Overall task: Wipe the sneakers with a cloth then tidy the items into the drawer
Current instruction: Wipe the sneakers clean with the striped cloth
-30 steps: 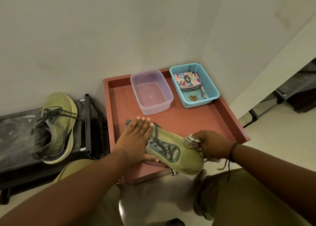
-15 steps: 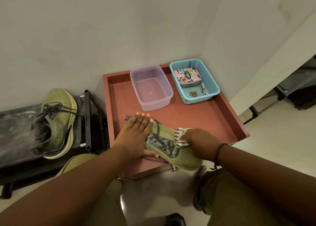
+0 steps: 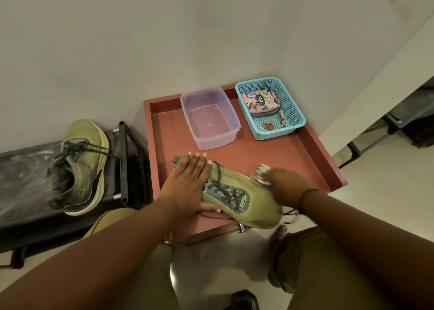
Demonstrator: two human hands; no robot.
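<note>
Pressing flat on the heel, the left hand (image 3: 187,183) steadies the olive-green mesh sneaker (image 3: 244,199), whose toe points lower right, while the right hand (image 3: 285,180) clutches the striped cloth (image 3: 259,174) against its far side.

Olive-green sneaker (image 3: 237,197) (grey laces), striped cloth (image 3: 261,174), terracotta drawer (image 3: 270,159), turquoise basket (image 3: 293,112).

— How many views do I have?

— One, worn on the head. It looks forward and steeply down over both forearms, close above the red drawer (image 3: 312,143), which fills the middle.

— Which way does it face?

— Into a wall corner. The wide lens takes in a dark bench (image 3: 25,192) at left and floor at right.
</note>
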